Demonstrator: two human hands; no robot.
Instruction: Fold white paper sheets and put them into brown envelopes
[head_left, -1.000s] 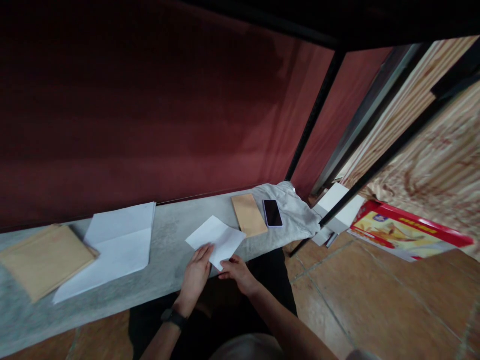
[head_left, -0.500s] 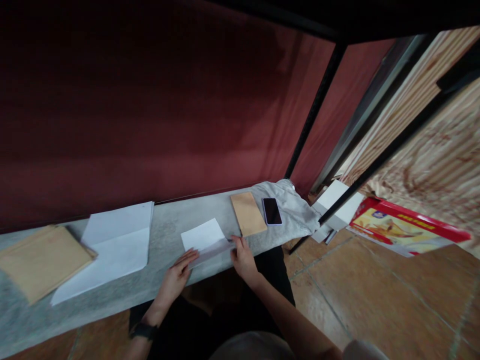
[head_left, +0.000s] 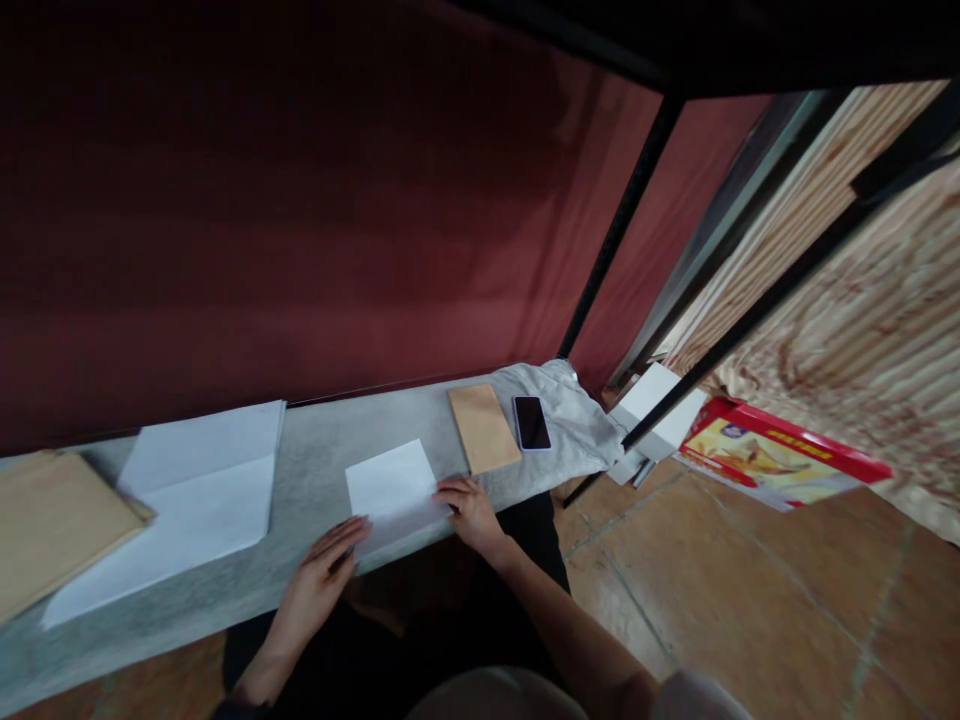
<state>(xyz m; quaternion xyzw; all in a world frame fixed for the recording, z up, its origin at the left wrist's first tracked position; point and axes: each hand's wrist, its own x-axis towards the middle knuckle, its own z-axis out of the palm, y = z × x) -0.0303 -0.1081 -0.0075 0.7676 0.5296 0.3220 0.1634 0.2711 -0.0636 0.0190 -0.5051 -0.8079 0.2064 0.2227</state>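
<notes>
The paper is white and four-cornered, and lies at the front edge of the grey tabletop. The left hand, fingers stretched, touches its near left corner; the right hand touches its right edge, whether pinching I cannot tell.

The sheet is smooth matt paper, the phone screen glossy, the table cover cloth.

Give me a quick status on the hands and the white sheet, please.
Left hand at left edge of the white sheet, right hand at its right edge. White sheet on grey cloth. Brown packet and phone to the right, apart from it.
</notes>
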